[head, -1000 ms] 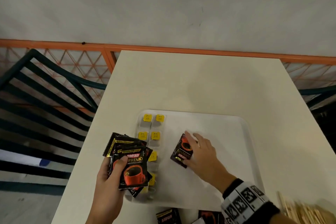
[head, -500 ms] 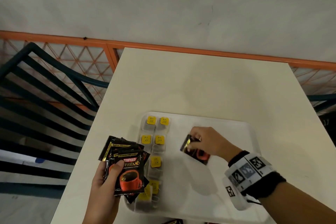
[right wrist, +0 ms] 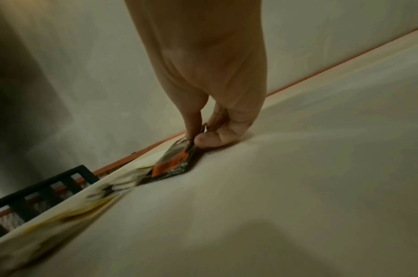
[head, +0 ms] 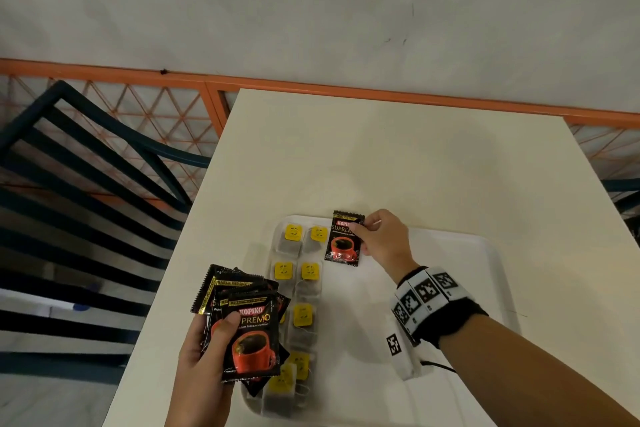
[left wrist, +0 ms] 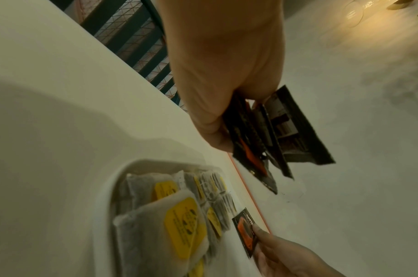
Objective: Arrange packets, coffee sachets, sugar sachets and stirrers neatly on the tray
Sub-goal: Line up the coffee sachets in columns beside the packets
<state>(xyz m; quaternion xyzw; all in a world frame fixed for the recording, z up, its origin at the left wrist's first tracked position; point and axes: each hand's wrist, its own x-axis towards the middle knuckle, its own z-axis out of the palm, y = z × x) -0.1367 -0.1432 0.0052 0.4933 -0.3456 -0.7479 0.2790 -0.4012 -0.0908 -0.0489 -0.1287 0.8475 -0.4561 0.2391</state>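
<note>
coffee sachets (head: 250, 333): black, red cup, gold band | tea bag tags (head: 293, 231): yellow | tray (head: 485, 253): white | railing (head: 311, 85): orange

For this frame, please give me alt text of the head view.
A right hand pinches one black coffee sachet at the white tray's far edge, beside two columns of yellow-tagged tea bags. The left hand holds a fan of sachets.

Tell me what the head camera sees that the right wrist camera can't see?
Only the head view shows the left hand gripping a fan of coffee packets, and the tea bags clearly, lined up in two columns on the tray. Only the right wrist view shows, close up, the fingertips pinching the packet's edge. Both show the right hand holding one coffee packet at the tray's far end, plus the table.
</note>
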